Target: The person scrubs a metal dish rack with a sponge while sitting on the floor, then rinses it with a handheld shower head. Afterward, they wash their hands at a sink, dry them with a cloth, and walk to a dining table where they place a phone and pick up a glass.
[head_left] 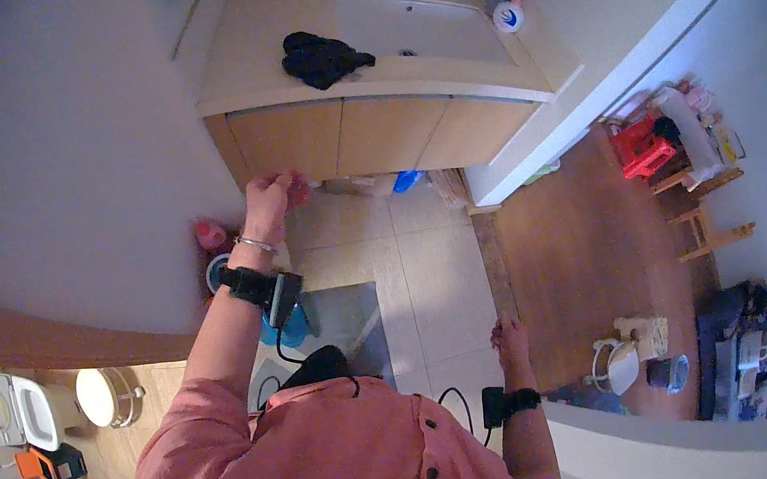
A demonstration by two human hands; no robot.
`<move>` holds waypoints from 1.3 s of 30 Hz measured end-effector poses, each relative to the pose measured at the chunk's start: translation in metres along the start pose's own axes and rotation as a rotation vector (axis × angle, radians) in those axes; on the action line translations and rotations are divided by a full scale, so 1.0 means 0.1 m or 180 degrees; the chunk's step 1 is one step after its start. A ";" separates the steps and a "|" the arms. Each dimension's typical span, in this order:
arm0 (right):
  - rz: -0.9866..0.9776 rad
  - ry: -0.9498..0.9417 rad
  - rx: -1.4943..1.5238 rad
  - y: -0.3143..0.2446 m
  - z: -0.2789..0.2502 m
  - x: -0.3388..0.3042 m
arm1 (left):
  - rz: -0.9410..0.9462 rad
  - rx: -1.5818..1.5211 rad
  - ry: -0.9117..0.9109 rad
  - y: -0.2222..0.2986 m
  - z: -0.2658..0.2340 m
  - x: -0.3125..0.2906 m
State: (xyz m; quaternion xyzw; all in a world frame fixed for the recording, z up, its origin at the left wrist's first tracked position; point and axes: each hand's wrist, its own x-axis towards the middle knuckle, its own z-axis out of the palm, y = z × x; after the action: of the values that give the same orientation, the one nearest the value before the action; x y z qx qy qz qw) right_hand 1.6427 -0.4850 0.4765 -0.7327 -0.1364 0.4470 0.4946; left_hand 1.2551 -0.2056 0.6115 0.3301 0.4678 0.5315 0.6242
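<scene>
Curling near pink container (211, 234), left fingers (277, 184), hold unclear; grip of right fingers (509, 326) indiscernible

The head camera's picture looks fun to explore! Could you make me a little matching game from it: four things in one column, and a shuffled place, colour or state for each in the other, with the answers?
Things
1. Left hand
2. Cabinet doors
3. Dark bundle
4. Red stool

Places, colours or states
A. Lying on the counter
B. Toward the right side of the view
C. Has a bracelet at its wrist
D. Light tan

Right pairs: 1-C, 2-D, 3-A, 4-B
</scene>
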 end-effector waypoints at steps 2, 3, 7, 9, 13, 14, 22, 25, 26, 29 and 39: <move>-0.0004 -0.0263 0.0155 -0.26 0.16 0.26 | 0.0096 0.0108 0.0133 0.04 0.06 0.16; -0.0009 -0.0455 0.0280 -0.43 0.25 0.40 | 0.0141 0.0139 0.0239 0.05 0.11 0.27; -0.0414 -0.0650 0.0354 -1.18 0.65 0.98 | 0.0565 0.0346 0.0431 -0.02 0.36 0.99; -0.0450 -0.0611 0.0573 -1.61 0.84 1.24 | 0.0713 0.1365 0.0401 -0.02 0.45 1.52; -0.0656 -0.0853 0.0324 -2.57 1.11 1.75 | 0.2181 0.2601 0.0350 0.07 0.72 2.47; -0.0533 -0.0809 0.0322 -2.80 1.22 1.90 | 0.2299 0.3157 0.0416 0.10 0.80 2.61; -0.1345 -0.0848 -0.0935 -4.43 1.86 3.21 | 0.1350 0.4815 0.0605 0.39 1.62 3.48; -0.1953 -0.1145 -0.1462 -5.12 2.17 3.83 | 0.1972 0.3642 0.0411 0.51 2.07 4.05; -0.2197 -0.1321 -0.1667 -5.37 2.30 4.07 | 0.1775 0.3119 0.0178 0.61 2.22 4.28; -0.2492 -0.1570 -0.2072 -6.02 2.80 4.83 | 0.0677 0.0699 -0.0386 0.73 2.72 4.80; -0.4993 -0.0173 -0.3466 -6.53 4.54 6.53 | 0.0256 -0.0510 -0.0472 0.46 3.70 6.52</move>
State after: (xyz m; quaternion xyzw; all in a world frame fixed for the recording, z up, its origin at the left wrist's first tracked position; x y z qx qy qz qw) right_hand 1.8093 0.5172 0.6395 -0.5515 -0.7895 -0.1198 0.2412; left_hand 1.5827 0.4699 0.6290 0.3360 0.3628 0.5660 0.6597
